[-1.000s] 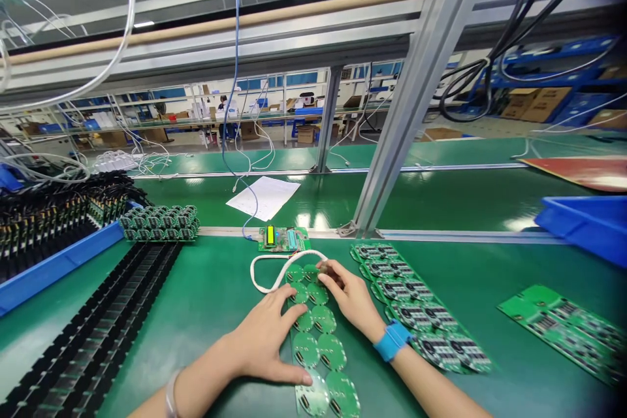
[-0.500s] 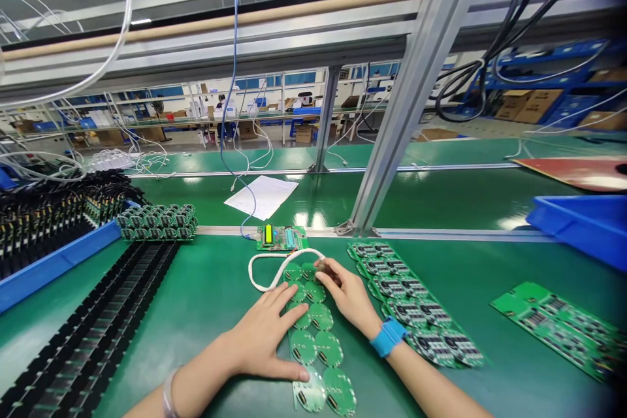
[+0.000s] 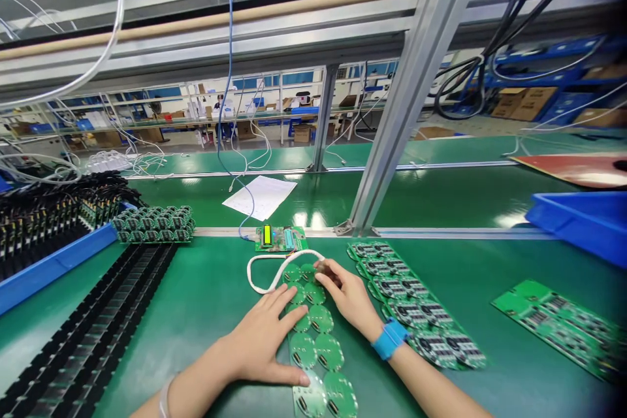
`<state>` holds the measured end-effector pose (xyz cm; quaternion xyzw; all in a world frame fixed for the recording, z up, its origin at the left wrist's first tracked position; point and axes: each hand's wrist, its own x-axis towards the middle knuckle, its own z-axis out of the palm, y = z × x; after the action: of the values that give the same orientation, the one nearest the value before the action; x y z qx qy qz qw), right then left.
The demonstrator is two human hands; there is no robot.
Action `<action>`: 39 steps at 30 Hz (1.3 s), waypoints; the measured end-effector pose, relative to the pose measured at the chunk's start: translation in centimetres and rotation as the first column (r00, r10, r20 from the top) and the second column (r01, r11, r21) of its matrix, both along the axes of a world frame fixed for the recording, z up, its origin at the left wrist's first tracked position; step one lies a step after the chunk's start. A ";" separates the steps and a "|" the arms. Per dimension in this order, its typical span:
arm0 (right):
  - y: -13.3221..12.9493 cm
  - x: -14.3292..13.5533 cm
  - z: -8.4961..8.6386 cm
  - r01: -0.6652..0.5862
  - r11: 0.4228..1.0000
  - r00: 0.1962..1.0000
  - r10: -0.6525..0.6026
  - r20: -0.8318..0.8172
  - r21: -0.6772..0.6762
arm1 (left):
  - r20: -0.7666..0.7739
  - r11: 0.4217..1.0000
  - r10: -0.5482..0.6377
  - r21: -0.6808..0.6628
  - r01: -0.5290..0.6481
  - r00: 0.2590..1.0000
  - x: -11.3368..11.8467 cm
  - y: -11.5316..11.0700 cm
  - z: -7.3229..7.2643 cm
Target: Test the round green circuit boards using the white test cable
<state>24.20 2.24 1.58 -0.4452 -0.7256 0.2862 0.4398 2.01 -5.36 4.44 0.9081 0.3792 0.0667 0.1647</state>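
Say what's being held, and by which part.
Right hand: a small brown piece, pinched; the exact spot is hidden. Left hand: nothing, resting on the green board.

Saw a long green bench crossing the room | noted a slanting aluminium post standing on it, crossing a long metal beam | observed, farther back, pale shelf frames and greyish floor | found blue racks with cardboard boxes at far right | noticed white light reflecting from the green bench
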 end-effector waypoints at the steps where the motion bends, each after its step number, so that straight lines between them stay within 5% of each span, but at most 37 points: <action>1: -0.1 0.0 0.1 0.007 1.000 1.000 -0.007 -0.009 0.005 | -0.002 1.000 -0.004 0.003 0.004 1.000 0.0 0.0 0.0; 11: -0.9 0.3 0.0 -0.078 0.996 0.990 0.071 -0.125 -0.050 | -0.033 0.998 0.062 -0.007 -0.063 0.997 -0.4 0.1 -0.3; 39: -1.3 0.4 0.3 -0.146 0.989 0.986 0.147 0.079 -0.018 | -0.055 0.999 0.048 -0.021 -0.049 0.997 -0.5 0.5 0.0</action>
<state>24.63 0.89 1.88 -0.4043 -0.7716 0.3042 0.3855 1.47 -4.81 4.49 0.8982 0.4062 0.0418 0.1628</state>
